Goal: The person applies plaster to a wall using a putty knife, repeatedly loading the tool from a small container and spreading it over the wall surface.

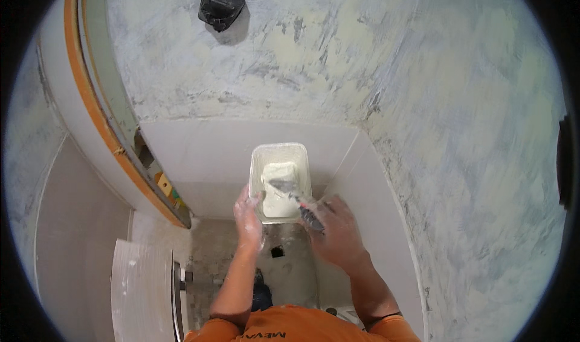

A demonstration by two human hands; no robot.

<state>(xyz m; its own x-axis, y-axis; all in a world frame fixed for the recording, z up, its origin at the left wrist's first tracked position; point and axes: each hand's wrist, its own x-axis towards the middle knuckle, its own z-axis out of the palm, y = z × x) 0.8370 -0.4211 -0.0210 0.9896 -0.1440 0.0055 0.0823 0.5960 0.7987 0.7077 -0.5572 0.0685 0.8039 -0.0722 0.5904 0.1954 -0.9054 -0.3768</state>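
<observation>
A white rectangular plastic tub [280, 146] is held out in front of me, with pale, creamy plaster [279, 206] in its bottom. My left hand [246, 221], dusted with white, is closed on the tub's left side near the close end. In my right hand [337, 232] is a small trowel [283, 186], gripped by its dark handle. Its grey blade lies over the plaster inside the tub, pointing left. The right hand is slightly blurred, and its palm-side fingers are partly hidden.
Patchy plastered wall [338, 58] rises ahead and to the right above pale panels [211, 146]. A black plastic-wrapped item [221, 4] juts from it. At left stands a wooden door frame [99, 115]; nearer are a whitish board [142, 287] and a floor with a square hole [277, 252].
</observation>
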